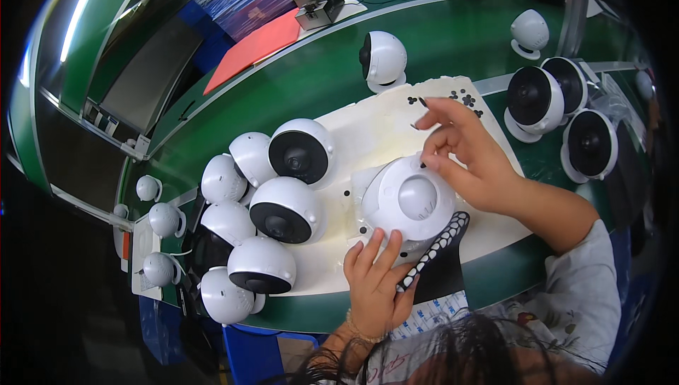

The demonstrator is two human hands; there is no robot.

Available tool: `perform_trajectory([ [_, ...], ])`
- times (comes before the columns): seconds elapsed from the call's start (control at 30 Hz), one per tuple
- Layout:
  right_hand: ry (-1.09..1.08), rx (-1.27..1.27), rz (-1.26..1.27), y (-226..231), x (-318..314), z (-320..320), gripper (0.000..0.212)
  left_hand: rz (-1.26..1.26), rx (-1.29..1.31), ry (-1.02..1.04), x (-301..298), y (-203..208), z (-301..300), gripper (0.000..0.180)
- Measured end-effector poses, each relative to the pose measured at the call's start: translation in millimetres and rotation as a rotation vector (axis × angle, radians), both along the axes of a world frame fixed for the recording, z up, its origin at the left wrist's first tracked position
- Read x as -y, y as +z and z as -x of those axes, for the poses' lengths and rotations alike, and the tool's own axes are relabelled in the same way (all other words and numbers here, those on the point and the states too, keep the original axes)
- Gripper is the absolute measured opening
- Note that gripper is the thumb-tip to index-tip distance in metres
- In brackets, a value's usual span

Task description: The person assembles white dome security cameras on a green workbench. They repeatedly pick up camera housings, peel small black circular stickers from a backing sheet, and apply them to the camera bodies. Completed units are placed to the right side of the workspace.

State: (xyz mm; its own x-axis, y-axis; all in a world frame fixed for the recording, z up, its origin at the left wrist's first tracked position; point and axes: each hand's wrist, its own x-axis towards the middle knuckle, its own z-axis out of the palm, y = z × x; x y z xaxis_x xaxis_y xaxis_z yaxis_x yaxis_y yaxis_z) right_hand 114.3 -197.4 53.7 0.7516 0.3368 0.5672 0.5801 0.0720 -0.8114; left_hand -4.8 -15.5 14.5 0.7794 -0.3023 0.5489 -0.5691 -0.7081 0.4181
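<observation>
Steadying an upturned dome (409, 199) at frame centre, left hand (373, 280) lies flat-fingered against it; right hand (472, 157) pinches at its rim. Finished-looking domes (283, 209) cluster left; black dots (463, 98) remain upper right.

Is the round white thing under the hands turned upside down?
Yes, the white dome camera lies underside up: its round base faces the viewer, no dark lens showing.

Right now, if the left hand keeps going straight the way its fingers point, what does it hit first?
The left hand points up-frame; its fingertips already touch the white dome camera housing, so that comes first. Depth is hard to judge.
</observation>
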Motion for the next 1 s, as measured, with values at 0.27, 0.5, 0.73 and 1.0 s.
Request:
perform_trajectory([
  [0.27, 0.088, -0.017, 0.051, -5, 0, -6, 0.055, 0.048, -0.03, -0.01, -5, -8, 0, 0.017],
  [0.5, 0.035, 0.061, 0.096, -5, 0, -1, 0.055, 0.032, -0.042, -0.021, -5, -3, 1, 0.014],
  [0.73, -0.234, 0.705, 0.42, -8, 0, 2, 0.048, 0.049, -0.03, -0.024, -6, -7, -1, 0.017],
  [1.0, -0.179, 0.531, 0.382, 11, -1, 11, 0.046, 0.044, -0.038, -0.039, -7, -3, -1, 0.017],
])
